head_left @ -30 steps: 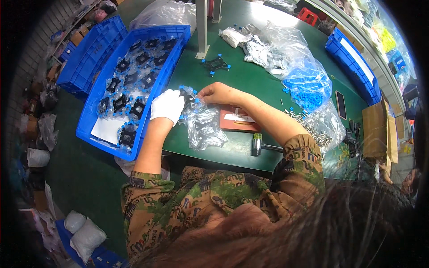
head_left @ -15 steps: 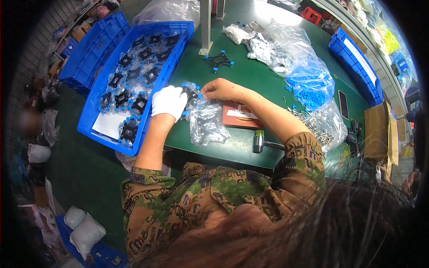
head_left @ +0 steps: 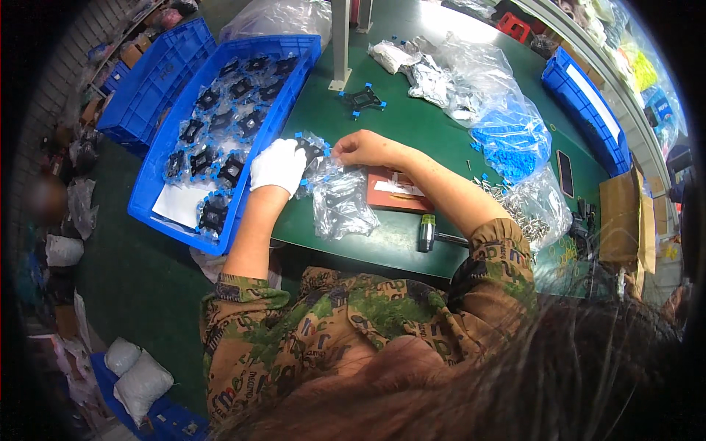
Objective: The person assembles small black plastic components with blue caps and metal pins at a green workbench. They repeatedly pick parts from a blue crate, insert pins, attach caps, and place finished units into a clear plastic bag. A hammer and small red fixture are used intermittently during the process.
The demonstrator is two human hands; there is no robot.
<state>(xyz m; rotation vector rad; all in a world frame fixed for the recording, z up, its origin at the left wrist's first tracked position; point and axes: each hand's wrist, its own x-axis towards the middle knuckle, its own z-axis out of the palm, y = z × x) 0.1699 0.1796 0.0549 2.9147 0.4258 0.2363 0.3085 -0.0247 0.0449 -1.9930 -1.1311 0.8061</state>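
White-gloved left hand [head_left: 278, 166] and bare right hand [head_left: 362, 148] both pinch a black bracket with blue clips [head_left: 309, 151], held just above the green table [head_left: 412, 132]. Clear plastic bag [head_left: 342, 202] lies directly beneath; blue tray [head_left: 294, 70] of similar brackets sits just left.

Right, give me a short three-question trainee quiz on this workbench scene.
1. True or false: the white-gloved left hand holds the black hammer.
2. Which hand is bare?
3. The black bracket with blue clips is being put into: A) clear plastic bag B) cardboard box C) metal tin.

Key:
1. False; the hammer lies alone on the green table.
2. The right hand.
3. A.
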